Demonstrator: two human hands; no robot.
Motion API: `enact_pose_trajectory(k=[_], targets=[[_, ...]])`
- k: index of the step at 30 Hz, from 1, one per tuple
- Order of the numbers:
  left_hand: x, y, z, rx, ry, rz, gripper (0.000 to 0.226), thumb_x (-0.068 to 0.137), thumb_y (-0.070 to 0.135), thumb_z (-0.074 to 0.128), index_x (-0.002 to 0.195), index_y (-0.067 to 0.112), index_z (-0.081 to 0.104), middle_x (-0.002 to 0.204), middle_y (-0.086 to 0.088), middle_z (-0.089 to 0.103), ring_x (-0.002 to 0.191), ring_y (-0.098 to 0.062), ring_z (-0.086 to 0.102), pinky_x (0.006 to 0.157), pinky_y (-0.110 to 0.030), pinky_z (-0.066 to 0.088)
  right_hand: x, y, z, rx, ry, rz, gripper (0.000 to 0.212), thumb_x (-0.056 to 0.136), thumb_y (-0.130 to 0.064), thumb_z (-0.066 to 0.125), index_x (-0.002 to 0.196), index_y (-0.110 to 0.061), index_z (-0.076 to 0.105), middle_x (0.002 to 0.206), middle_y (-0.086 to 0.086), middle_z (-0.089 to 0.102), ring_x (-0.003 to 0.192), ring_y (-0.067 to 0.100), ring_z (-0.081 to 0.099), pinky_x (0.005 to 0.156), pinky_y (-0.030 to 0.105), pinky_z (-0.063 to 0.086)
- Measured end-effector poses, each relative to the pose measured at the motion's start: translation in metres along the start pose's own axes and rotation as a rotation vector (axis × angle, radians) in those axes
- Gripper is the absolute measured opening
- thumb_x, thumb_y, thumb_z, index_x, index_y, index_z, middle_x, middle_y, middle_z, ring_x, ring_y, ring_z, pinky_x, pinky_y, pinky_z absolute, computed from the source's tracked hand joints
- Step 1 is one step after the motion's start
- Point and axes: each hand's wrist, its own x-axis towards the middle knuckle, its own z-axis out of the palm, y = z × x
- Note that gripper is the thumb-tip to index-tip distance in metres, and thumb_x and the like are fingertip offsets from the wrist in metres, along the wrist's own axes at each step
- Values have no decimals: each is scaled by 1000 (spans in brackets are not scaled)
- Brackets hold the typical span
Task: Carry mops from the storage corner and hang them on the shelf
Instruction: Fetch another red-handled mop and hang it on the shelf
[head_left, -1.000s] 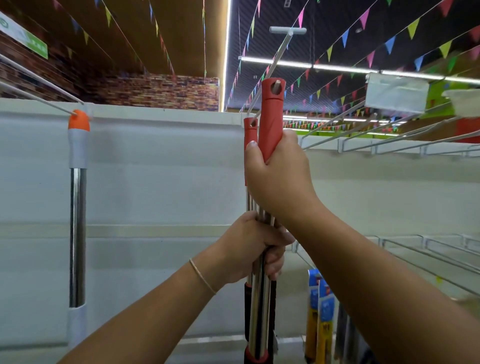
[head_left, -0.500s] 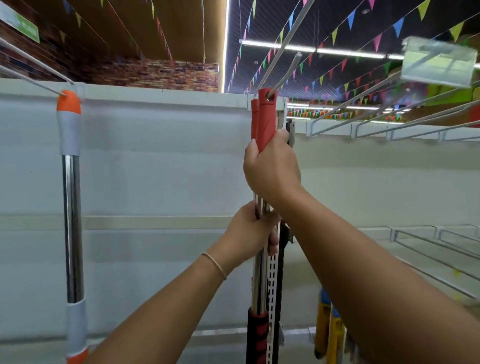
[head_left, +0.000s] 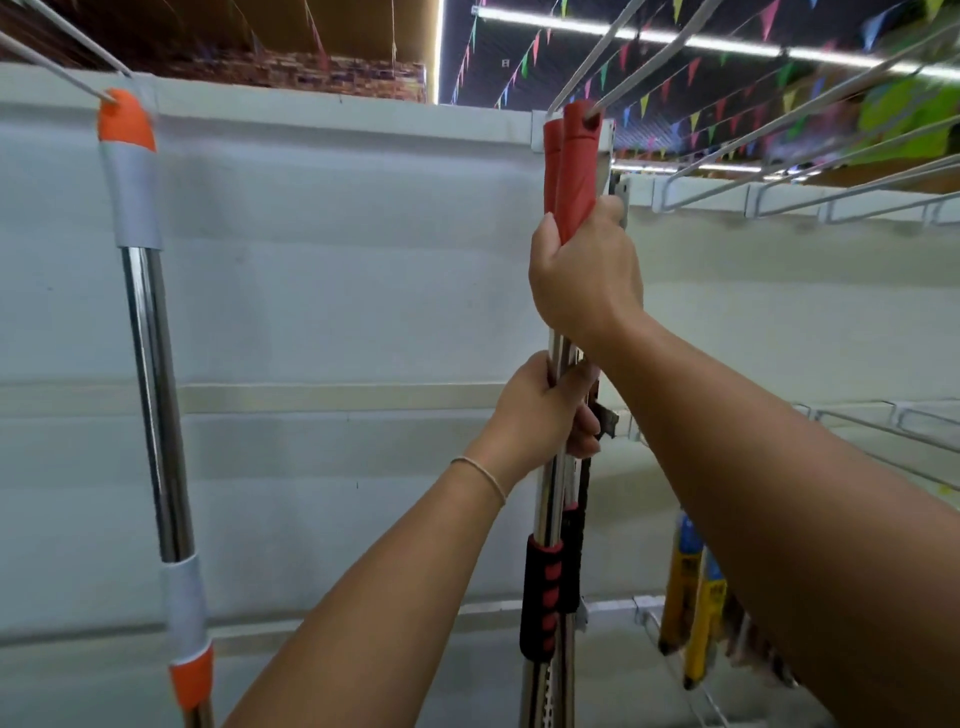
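Both hands' fingers grip chrome mop poles (head_left: 555, 499): right hand (head_left: 584, 275) on ribbed red caps, left hand (head_left: 545, 415) below.

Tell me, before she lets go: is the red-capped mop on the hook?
On: the hook rod passes through the red mop handle cap's hole.

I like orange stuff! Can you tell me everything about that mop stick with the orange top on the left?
The orange-topped mop handle hangs almost upright, slightly tilted, from a white hook rod that goes through its orange cap. Under the cap sits a grey sleeve, then a long shiny metal tube, then another grey sleeve and an orange collar. Its bottom end is out of view. No hand touches it, and the white shelf panel is behind it.
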Motion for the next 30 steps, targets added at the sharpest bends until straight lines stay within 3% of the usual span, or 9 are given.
enact_pose_trajectory(k=[6,10,13,16,18,20,24,26,30], targets=[[-5,-10,-2,193,7,28,68,94,58,43,96,-9,53,59,-17,59,46,-23,59,51,-25,55,-6,2,4,-22,5,22,42,98,-45,41,118,-9,35,85,3,60,75,28,66,70,49,58],[-24,-16,-1,330,23,-26,60,95,61,35,106,3,47,72,-18,61,49,-19,60,44,-18,48,-22,5,-6,-124,-128,26,45,103,-40,39,128,-3,32,95,12,61,81,33,65,75,47,56],[-26,-13,-1,545,65,-33,57,96,60,29,90,6,47,68,-12,59,54,-25,59,46,-28,43,-42,12,-12,-163,-224,41,44,104,-42,35,123,-2,35,83,7,53,76,31,57,68,40,46],[-47,-16,-2,779,-13,-109,47,100,52,28,76,14,41,64,-7,49,58,-28,47,51,-30,33,-63,20,-17,-221,-338,72,41,105,-41,34,120,-4,39,83,7,51,79,32,57,69,38,42],[-70,-32,-8,958,-124,-245,37,103,41,31,95,11,50,91,-13,61,79,-31,54,64,-33,40,-77,25,-24,-294,-445,68,36,105,-37,34,123,-7,42,91,9,56,91,34,63,75,41,49],[-95,-47,-19,1060,-154,-345,36,103,35,33,122,9,48,122,-17,58,102,-33,55,80,-34,43,-92,26,-34,-524,-564,12,28,104,-25,37,123,-9,50,105,12,60,97,34,62,77,40,51],[-142,-46,-48,1093,-17,-397,43,102,36,38,137,11,42,134,-19,53,119,-36,51,97,-36,42,-132,35,-35,-704,-696,-110,10,91,-9,49,88,-6,58,83,9,58,69,25,58,55,31,44],[-165,-39,-67,1141,61,-416,41,100,33,41,135,12,45,134,-18,55,121,-35,52,98,-35,42,-154,34,-26,-627,-728,-163,17,93,-14,51,77,-9,56,71,5,53,58,20,51,50,26,40],[-221,-20,-105,1215,178,-440,36,99,28,44,129,11,51,128,-16,61,120,-32,54,96,-30,41,-188,12,-6,-456,-797,-268,37,99,-31,45,67,-12,44,68,6,48,58,23,48,51,26,36]])
